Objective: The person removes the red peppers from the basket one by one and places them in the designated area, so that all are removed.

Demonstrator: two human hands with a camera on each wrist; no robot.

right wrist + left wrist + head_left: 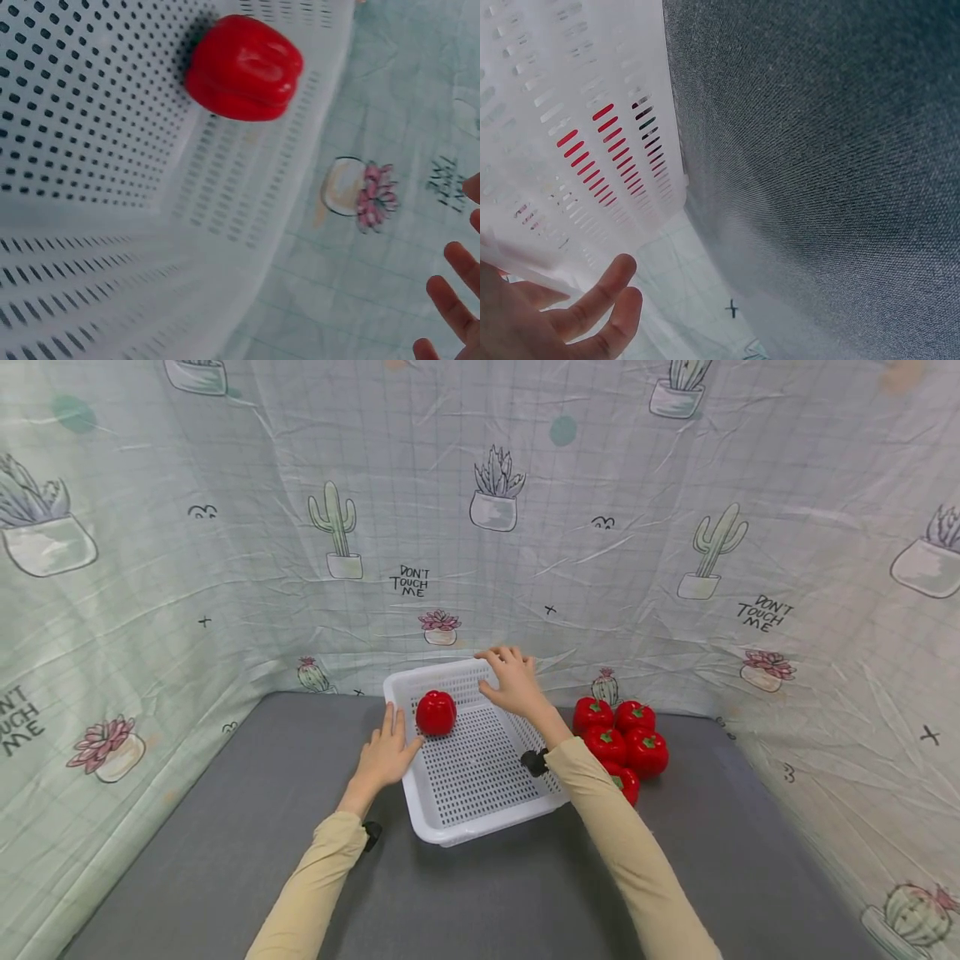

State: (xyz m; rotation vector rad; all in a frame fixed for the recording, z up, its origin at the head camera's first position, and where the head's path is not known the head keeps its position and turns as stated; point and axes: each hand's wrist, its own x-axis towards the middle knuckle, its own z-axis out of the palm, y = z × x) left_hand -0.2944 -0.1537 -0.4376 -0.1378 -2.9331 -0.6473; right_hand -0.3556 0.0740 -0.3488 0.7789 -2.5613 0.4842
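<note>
A white plastic basket (480, 768) with slotted walls and floor sits at a slight angle on the dark table. One red bell pepper (436, 713) lies in its far left corner; the right wrist view shows the same pepper (244, 67) against the far wall. My left hand (384, 755) rests along the basket's left rim, fingers extended and thumb over the edge. In the left wrist view, its fingers (615, 315) are beside the outer wall. My right hand (513, 683) is raised over the basket's far right part, fingers spread and lightly bent, holding nothing.
Several red bell peppers (647, 752) with green stems are clustered right of the basket, partly hidden by the right sleeve (622, 835). A pale cloth (420, 527) printed with cacti hangs behind and at both sides of the grey table (247, 810).
</note>
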